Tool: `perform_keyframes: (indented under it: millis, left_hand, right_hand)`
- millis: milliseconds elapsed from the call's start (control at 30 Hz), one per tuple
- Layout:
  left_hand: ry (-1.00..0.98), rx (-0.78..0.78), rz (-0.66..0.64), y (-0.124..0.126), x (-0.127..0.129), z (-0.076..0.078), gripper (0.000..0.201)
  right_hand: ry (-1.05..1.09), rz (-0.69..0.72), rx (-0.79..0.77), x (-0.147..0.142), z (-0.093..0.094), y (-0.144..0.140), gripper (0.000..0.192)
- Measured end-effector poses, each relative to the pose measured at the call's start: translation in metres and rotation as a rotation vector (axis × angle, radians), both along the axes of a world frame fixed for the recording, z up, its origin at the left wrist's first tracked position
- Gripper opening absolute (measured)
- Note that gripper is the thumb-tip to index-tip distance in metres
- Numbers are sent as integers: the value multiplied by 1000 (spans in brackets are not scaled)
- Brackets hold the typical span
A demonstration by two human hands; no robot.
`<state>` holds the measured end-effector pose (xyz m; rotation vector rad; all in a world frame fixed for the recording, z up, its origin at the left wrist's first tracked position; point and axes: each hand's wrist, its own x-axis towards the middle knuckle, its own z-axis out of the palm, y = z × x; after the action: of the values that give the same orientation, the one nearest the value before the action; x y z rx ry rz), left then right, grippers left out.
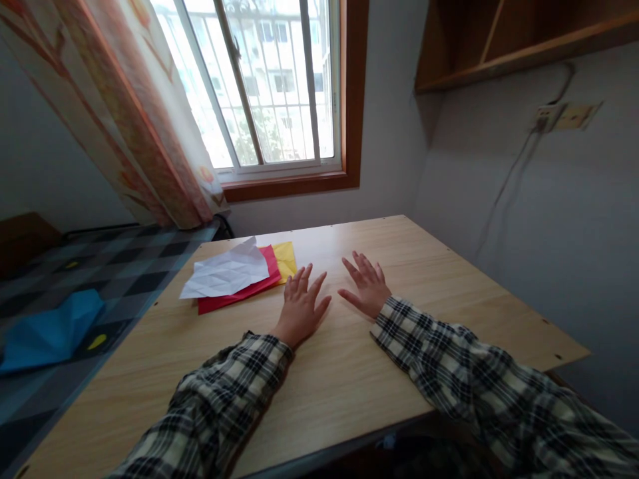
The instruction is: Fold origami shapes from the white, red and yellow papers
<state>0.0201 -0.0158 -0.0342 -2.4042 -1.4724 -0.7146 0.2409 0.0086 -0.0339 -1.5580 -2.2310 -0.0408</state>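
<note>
My left hand [302, 307] is over the wooden table [344, 386], palm down with fingers spread, holding nothing. Just beyond its fingertips and to the left lies a small pile of paper. On top is a creased white sheet [229, 269], over a red sheet [234, 298], with a yellow sheet [285, 259] showing at the right. My right hand [367, 287] is over the middle of the table, fingers apart and nothing in them. The two hands are a short way from each other. Whether the palms rest on the wood I cannot tell.
A folded blue sheet of paper [54, 329] lies on a checked bed cover [134, 266] at the left. Behind the table are a barred window [269, 86] and a curtain [130, 100]. A wall shelf [519, 50] and a socket with a cable [559, 118] are at the right.
</note>
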Motion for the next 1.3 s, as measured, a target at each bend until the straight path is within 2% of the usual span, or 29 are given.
perform_keyframes:
  millis: [100, 200, 267, 733, 1300]
  left_hand:
    - [25, -56, 14, 1, -1, -1, 59]
    - [106, -182, -1, 3, 0, 0, 55]
    - [156, -236, -11, 4, 1, 2, 51]
    - [190, -267, -11, 0, 3, 11, 50]
    - [144, -232, -29, 5, -2, 2, 48]
  right_hand:
    - [-52, 38, -146, -2, 3, -2, 76]
    - [-125, 98, -341, -2, 9, -3, 72]
    - [-142, 108, -378, -2, 12, -3, 73]
    - [-135, 99, -328, -2, 12, -2, 64]
    - [-143, 112, -331, -1, 12, -1, 64]
